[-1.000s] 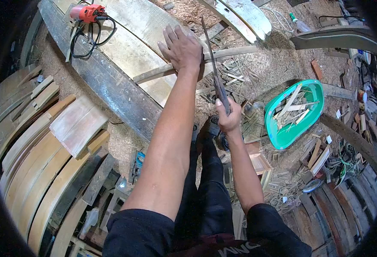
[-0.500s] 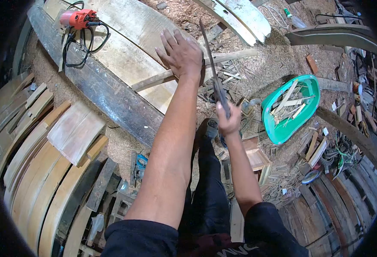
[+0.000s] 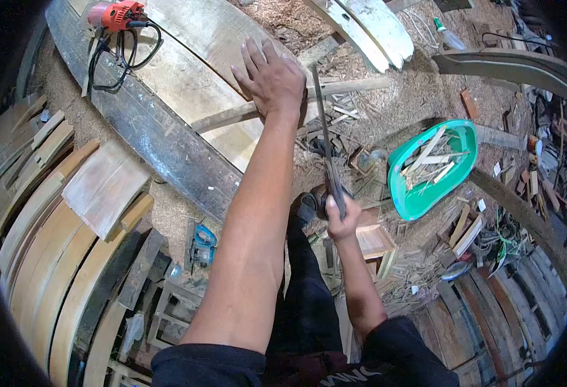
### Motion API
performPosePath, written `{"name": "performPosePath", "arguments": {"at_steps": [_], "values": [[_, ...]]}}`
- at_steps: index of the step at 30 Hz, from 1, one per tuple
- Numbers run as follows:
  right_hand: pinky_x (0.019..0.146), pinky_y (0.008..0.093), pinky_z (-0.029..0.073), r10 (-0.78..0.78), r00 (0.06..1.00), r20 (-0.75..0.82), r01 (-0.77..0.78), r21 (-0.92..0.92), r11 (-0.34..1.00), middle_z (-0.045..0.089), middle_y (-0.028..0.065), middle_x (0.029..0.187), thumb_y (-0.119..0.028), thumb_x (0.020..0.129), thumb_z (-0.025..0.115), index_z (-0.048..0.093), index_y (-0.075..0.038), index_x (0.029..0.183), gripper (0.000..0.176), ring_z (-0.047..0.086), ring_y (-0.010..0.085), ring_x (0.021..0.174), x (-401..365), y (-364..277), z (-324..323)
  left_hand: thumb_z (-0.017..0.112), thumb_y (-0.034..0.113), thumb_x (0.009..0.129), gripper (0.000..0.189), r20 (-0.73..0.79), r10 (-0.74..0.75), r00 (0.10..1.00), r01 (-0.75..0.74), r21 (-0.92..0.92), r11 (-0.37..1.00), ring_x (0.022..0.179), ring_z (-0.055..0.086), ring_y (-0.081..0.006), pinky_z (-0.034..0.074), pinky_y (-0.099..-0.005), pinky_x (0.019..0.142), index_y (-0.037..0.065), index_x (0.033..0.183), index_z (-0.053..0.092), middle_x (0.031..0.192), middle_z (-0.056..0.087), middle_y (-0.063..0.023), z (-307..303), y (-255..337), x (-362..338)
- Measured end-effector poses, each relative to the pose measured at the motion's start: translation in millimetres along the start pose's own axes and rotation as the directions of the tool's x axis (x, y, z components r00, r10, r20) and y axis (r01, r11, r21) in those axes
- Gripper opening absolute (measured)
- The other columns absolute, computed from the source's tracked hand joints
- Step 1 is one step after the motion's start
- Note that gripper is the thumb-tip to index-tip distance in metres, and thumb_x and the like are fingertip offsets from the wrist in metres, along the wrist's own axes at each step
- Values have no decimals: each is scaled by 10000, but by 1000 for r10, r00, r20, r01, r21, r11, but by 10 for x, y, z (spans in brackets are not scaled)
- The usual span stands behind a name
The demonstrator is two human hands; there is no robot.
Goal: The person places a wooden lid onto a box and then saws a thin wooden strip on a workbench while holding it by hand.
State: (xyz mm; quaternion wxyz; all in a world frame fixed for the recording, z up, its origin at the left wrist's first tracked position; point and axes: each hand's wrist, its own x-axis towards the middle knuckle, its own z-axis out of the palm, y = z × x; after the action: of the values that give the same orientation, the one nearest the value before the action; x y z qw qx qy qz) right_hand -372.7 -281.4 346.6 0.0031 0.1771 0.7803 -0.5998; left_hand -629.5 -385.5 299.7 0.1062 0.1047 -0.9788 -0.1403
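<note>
Left hand [image 3: 274,82]: fingers slightly spread toward eleven o'clock, the wooden strip [image 3: 351,85] (faintly curved) below them under the hand, running eight to three. Right hand [image 3: 343,220]: fingers curled round the saw [image 3: 327,138], blade toward twelve.

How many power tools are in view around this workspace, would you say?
2 that I can make out: a red one on the planks at upper left, and a blue one on the floor beside the left forearm. Others may be hidden.
</note>
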Motion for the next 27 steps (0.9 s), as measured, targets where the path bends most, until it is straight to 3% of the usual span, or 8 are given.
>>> {"name": "performPosePath", "arguments": {"at_steps": [3,7,10,13,15,21,24,27], "values": [[473,291,347,20,1000,21,-21,39,999,431,11,545,-171,905,617,569,-20,734,233,408,78,512,-28,-9,-38,485,260,910,508,-14,4,1000,-4,-9,1000,1472,239,-285,120,-580,1185,69,1381,467,1536,334,-147,29,-8,-30],[481,287,350,4,1000,-14,-4,18,1000,440,2,557,-186,909,617,568,-13,732,253,410,80,521,735,-49,179,486,257,906,502,-43,-12,999,10,-36,999,1471,246,-282,126,-576,1185,65,1371,480,1525,352,-151,28,-29,-40],[484,281,350,1,999,48,-1,-14,1000,454,2,567,-203,921,608,577,-11,729,273,421,81,530,600,-91,116,497,264,899,507,-84,26,996,-27,-12,1000,1460,273,-280,141,-583,1178,69,1367,484,1510,377,-152,43,-37,-32],[484,280,349,-22,1000,-14,23,31,999,467,5,570,-209,929,603,587,-14,726,281,432,77,534,-95,53,-60,505,268,895,507,-75,9,997,-11,-26,1000,1453,285,-281,153,-589,1172,71,1362,490,1501,388,-153,45,-27,-37],[486,276,348,35,999,-32,-32,104,994,480,1,577,-200,929,605,590,-16,724,276,440,68,542,-59,185,-89,504,267,894,500,-109,13,994,-17,-32,999,1449,293,-281,159,-590,1170,70,1353,497,1496,397,-152,72,-36,-21],[482,295,348,-7,1000,0,7,0,1000,441,12,544,-197,937,592,562,-17,724,280,407,86,514,838,-30,214,490,264,894,479,-110,8,994,-14,-54,998,1443,307,-282,157,-590,1172,78,1335,513,1494,408,-148,85,-28,-64],[487,283,365,-109,994,-3,109,17,994,461,-4,535,-196,930,586,586,-12,740,265,440,78,524,227,69,71,492,267,894,477,-117,3,993,-6,-30,1000,1439,314,-283,159,-588,1173,84,1333,516,1495,408,-144,89,-43,-45],[505,258,387,65,998,-20,-62,116,991,513,2,573,-200,921,589,602,-9,748,258,485,74,545,-291,258,-75,500,268,892,477,-141,0,990,-4,-27,1000,1434,322,-284,164,-586,1172,86,1332,519,1494,410,-141,123,-46,15]]}}
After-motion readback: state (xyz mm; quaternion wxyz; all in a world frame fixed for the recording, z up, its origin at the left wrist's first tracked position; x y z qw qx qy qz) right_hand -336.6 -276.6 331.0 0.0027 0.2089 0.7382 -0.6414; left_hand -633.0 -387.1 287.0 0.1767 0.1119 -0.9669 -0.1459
